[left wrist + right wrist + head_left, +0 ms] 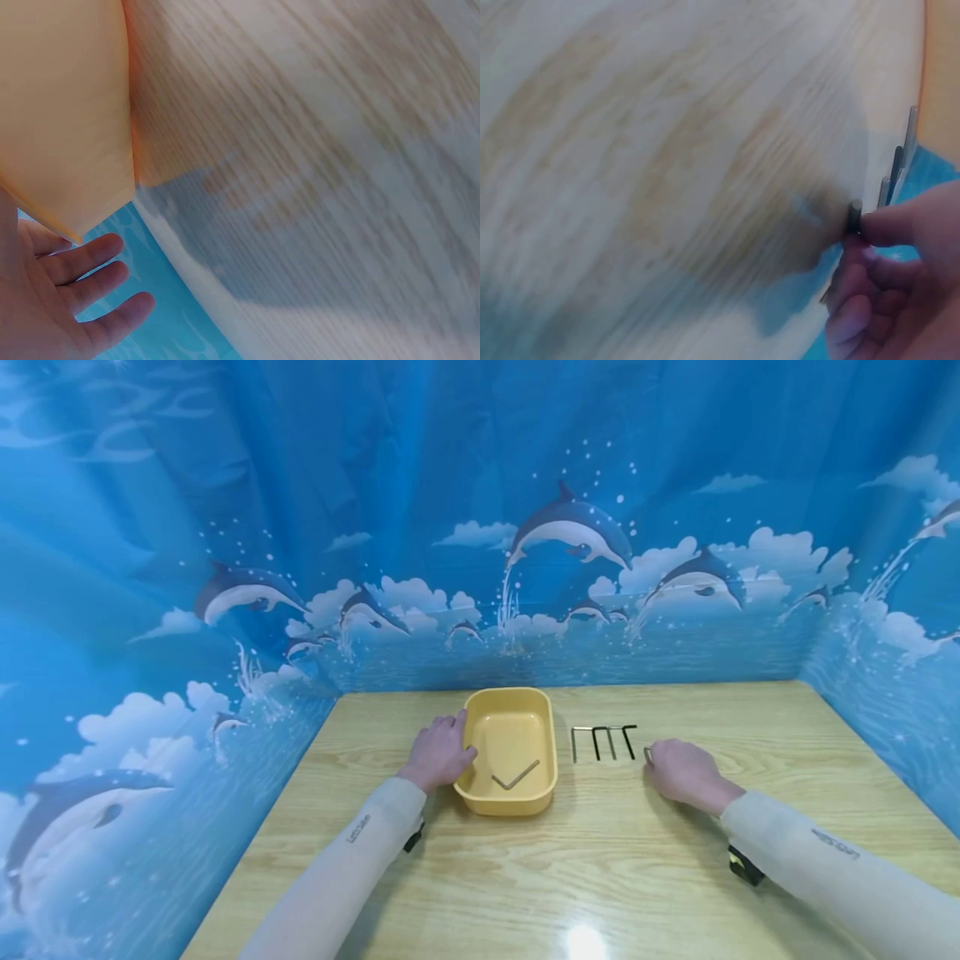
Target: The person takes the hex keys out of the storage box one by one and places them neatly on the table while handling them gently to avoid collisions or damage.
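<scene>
My left hand grips the left side of a yellow plastic tub, its thumb over the rim. In the left wrist view the other fingers spread loosely beside the tub's outer wall. An L-shaped hex key lies inside the tub, near its front end. Right of the tub, my right hand is low over the table and pinches another hex key between thumb and fingertips; the hand hides most of it.
Several hex keys, silver and black, lie in a row on the wooden table between the tub and my right hand. A blue curtain printed with dolphins borders the table at the back and both sides.
</scene>
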A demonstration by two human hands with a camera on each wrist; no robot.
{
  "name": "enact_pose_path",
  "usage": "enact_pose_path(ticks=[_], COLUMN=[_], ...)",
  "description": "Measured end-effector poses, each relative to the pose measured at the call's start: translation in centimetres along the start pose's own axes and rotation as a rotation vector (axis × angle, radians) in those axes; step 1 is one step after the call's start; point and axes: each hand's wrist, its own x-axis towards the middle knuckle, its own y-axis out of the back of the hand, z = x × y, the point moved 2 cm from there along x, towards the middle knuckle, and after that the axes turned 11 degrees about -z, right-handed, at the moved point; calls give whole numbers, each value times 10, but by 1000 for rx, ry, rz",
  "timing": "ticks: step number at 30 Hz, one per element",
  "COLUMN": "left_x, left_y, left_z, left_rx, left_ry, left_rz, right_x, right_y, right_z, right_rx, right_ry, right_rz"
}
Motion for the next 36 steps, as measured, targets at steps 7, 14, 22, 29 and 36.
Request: enact_pose_path(ticks=[7,14,22,29,36], left_x=[-2,-7,-2,-4,-4], left_y=[-2,-10,-2,-1,-2], left_z=[1,0,-1,0,0], left_rx=[-9,-18,-11,-14,-23], left_ry=[7,-8,-11,-15,-21], left_rz=[2,-30,20,23,28], right_x=[3,1,9,15,19], right_y=[-5,-18,-8,-3,0], right_z=[6,3,-1,2,6], right_rx=[23,29,22,33,41], right_ry=[-24,-59,-55,-91,-116], right_rz=[67,34,57,42,36])
